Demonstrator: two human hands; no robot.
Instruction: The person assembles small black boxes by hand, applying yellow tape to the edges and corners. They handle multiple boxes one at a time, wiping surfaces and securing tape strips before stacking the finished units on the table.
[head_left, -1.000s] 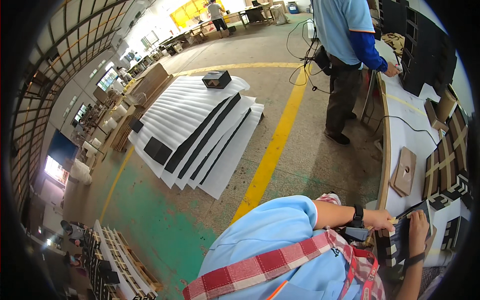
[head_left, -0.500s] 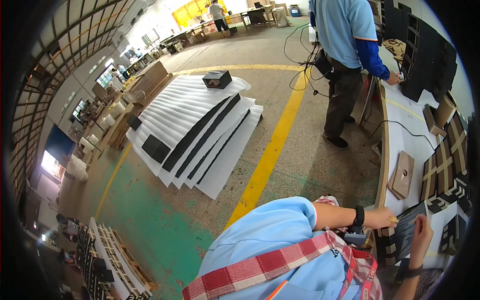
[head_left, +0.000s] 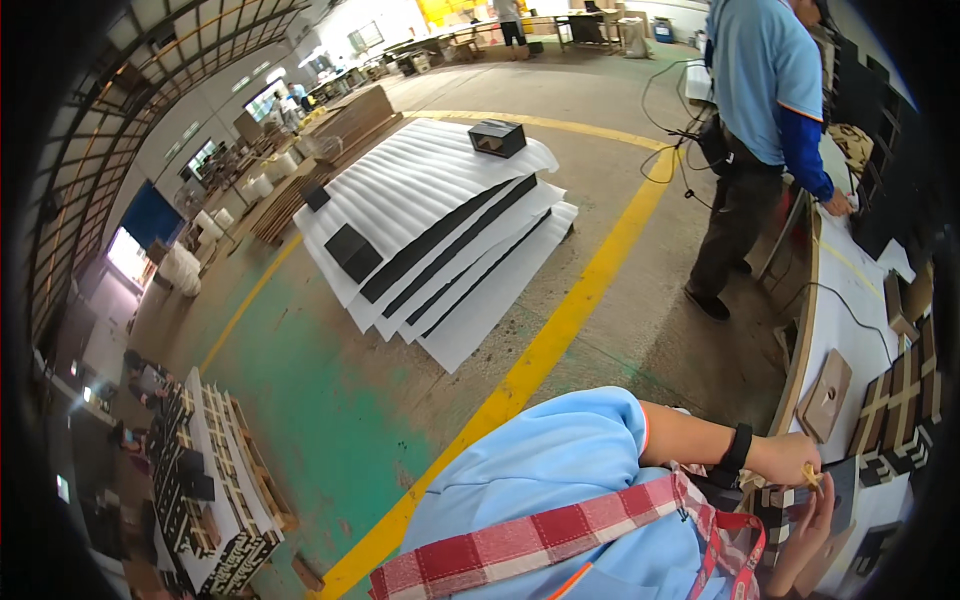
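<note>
My left hand, with a black band on its wrist, is closed on a small tan strip at the right-hand bench. Just below it, my right hand reaches up with fingers stretched out, their tips close to the strip; whether they touch it I cannot tell. Behind the hands is a dark flat panel. Beside them, partly hidden by my left forearm, stands a black piece with tan tape patches.
A brown board with a hole lies on the white bench, near stacked black-and-tan boxes. A co-worker stands farther along the bench. Left of a yellow floor line, a stack of black panels and white foam sheets carries black boxes.
The view has swung so the surroundings sit farther right. My hands have come closer together, the right one now lower and beside the left. The co-worker still reaches to the bench.
</note>
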